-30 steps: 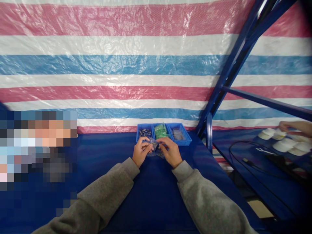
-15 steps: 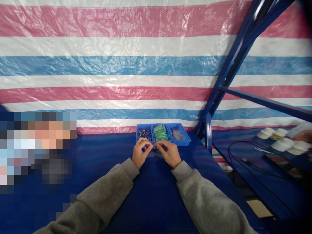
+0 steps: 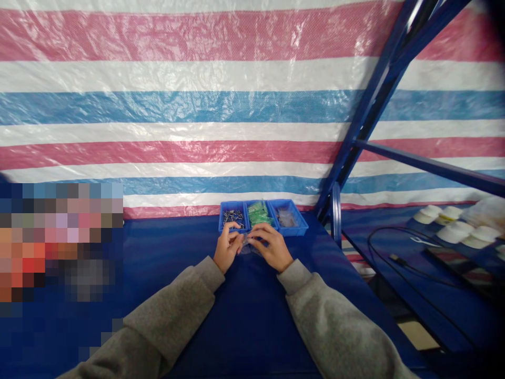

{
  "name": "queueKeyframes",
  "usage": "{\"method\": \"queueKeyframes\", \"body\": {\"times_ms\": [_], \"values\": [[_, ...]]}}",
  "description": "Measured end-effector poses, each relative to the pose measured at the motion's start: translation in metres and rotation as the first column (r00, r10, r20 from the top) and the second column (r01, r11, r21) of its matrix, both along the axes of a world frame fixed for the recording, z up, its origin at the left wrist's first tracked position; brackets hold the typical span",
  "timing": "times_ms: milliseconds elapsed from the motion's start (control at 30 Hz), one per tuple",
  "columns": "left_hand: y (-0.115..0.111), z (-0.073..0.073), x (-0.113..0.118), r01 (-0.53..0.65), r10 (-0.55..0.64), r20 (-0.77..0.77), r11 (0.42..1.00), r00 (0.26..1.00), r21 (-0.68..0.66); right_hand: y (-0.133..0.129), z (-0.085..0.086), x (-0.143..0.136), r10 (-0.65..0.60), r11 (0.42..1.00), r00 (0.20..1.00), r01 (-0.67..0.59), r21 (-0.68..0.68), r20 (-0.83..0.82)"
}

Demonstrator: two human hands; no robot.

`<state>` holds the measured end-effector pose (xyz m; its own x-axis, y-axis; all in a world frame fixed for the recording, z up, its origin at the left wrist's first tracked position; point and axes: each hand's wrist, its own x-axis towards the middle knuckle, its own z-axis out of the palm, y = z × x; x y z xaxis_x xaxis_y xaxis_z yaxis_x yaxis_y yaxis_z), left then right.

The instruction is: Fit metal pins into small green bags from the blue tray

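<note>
My left hand [image 3: 228, 248] and my right hand [image 3: 273, 248] meet just in front of the blue bins. Between them is a small clear plastic bag [image 3: 249, 248], pinched by the thumb and fingers of each hand. Its outline is faint, and any contents are too small to make out. Beyond my left hand, one blue bin [image 3: 221, 223] contains several dark metal screws [image 3: 233, 217]. Green packets [image 3: 258, 212] fill the middle bin, and clear plastic bags [image 3: 286, 217] lie in the right one.
A blue table [image 3: 252, 326] stretches beneath my arms. At right, a blue metal frame [image 3: 335, 210] rises beside a second table carrying a black cable [image 3: 371, 242] and several white round items [image 3: 455, 232]. Behind hangs a striped plastic sheet [image 3: 177, 105]. The left side is pixelated.
My right fingertips have shifted slightly left and down along the clear bag, and my left fingertips have drawn back a little. A person's hand at the far right has mostly gone from view.
</note>
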<state>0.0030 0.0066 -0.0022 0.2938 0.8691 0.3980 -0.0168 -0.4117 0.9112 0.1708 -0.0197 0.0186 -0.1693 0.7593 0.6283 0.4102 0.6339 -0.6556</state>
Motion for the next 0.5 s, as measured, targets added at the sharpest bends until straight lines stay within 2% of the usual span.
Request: {"method": "queueKeyframes", "body": {"times_ms": [167, 267, 367, 500], "values": [[-0.006, 0.011, -0.002, -0.1, 0.132, -0.129, 0.969, 0.983, 0.226, 0.003, -0.005, 0.001, -0.116, 0.993, 0.993, 0.116, -0.016, -0.023], [-0.004, 0.01, -0.001, -0.131, 0.19, -0.157, 0.936, 0.969, 0.326, 0.005, -0.009, 0.001, -0.107, 0.989, 0.991, 0.099, -0.107, -0.076], [-0.002, 0.006, 0.0, -0.168, 0.214, -0.122, 0.936, 0.969, 0.311, 0.005, -0.011, 0.0, -0.068, 0.986, 0.987, 0.044, -0.159, -0.146], [-0.002, 0.003, -0.002, -0.146, 0.174, -0.089, 0.955, 0.981, 0.257, 0.002, -0.008, 0.0, -0.058, 0.988, 0.987, 0.036, -0.147, -0.148]]}}
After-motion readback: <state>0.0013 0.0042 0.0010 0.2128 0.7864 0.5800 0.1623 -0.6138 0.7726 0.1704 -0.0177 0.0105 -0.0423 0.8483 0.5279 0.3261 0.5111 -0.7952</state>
